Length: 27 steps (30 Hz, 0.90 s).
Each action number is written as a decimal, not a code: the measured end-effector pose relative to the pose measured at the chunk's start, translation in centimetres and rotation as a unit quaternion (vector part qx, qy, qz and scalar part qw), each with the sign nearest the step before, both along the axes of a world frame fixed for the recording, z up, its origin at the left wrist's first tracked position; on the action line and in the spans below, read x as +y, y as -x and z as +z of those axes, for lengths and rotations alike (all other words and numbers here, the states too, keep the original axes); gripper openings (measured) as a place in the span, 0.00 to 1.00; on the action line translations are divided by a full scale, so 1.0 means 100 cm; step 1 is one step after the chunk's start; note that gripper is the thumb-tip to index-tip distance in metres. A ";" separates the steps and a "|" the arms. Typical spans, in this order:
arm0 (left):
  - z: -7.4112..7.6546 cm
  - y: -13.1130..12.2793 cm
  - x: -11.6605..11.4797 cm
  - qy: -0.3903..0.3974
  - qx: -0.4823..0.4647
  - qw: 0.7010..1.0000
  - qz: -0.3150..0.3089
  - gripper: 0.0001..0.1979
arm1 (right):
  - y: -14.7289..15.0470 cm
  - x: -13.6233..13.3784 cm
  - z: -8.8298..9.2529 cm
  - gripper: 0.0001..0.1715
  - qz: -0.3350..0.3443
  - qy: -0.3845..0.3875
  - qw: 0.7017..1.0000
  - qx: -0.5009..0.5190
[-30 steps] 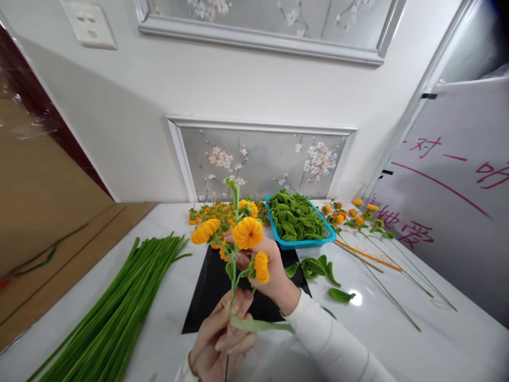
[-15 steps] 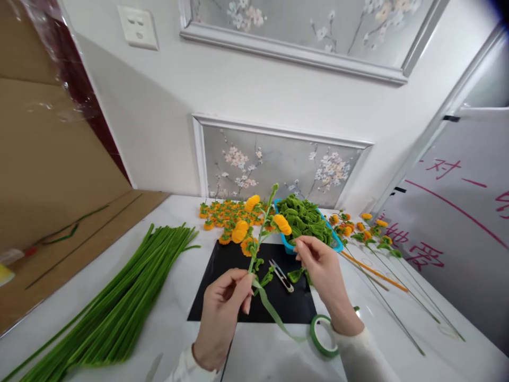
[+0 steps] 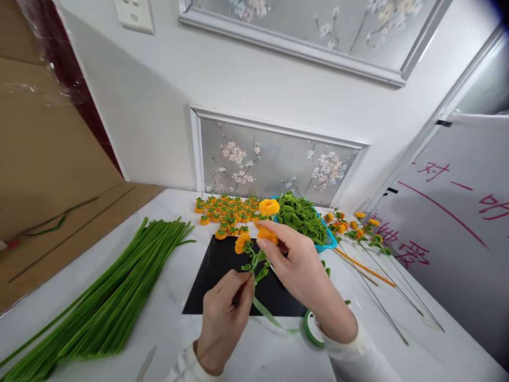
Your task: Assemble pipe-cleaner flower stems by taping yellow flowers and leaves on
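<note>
My left hand (image 3: 226, 315) is closed, pinching the lower stem of an artificial flower spray (image 3: 254, 260) with orange blooms and small green leaves. My right hand (image 3: 302, 270) has its thumb and fingers closed on one orange bloom (image 3: 267, 233) of that spray. Another bloom (image 3: 269, 207) shows above these fingers, and one more (image 3: 242, 243) sits to the left. From my left hand a pale green tape strip (image 3: 268, 314) trails toward the green tape roll (image 3: 312, 331), which my right wrist partly covers. Below the spray lies a black mat (image 3: 210, 286); the snips on it are mostly hidden.
A thick bundle of green fuzzy stems (image 3: 119, 286) lies at left. Behind the mat are many small orange flowers (image 3: 226, 209) and a blue basket (image 3: 330, 243) of green leaves (image 3: 300, 215). Finished-looking flower stems (image 3: 358, 228) lie at right, near an orange rod (image 3: 369, 269).
My right hand has moved left and closed on a bloom of the spray. The spray's top has turned and tipped lower. The view has shifted slightly.
</note>
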<state>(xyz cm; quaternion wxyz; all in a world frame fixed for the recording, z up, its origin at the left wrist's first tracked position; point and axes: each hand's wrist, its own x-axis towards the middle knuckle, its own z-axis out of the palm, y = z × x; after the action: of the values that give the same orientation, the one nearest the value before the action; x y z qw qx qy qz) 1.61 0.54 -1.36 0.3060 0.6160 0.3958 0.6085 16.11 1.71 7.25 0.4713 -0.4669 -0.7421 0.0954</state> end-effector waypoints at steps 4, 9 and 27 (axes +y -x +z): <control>-0.003 0.001 0.000 -0.022 0.030 0.999 0.019 0.08 | 0.003 -0.006 -0.009 0.14 0.020 -0.034 0.999 0.003; -0.005 0.001 -0.001 -0.032 0.070 0.996 0.043 0.08 | 0.014 -0.018 -0.026 0.18 0.015 -0.124 0.989 -0.084; 0.018 0.003 0.009 0.219 -0.279 0.920 -0.166 0.09 | 0.008 -0.029 -0.063 0.13 0.035 0.103 0.981 0.162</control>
<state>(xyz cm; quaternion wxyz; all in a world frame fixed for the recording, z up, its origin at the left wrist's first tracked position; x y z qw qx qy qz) 1.27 1.42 0.42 0.6275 0.3958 0.3099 0.5947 15.31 -1.17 0.94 0.5311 -0.4647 -0.6581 0.2623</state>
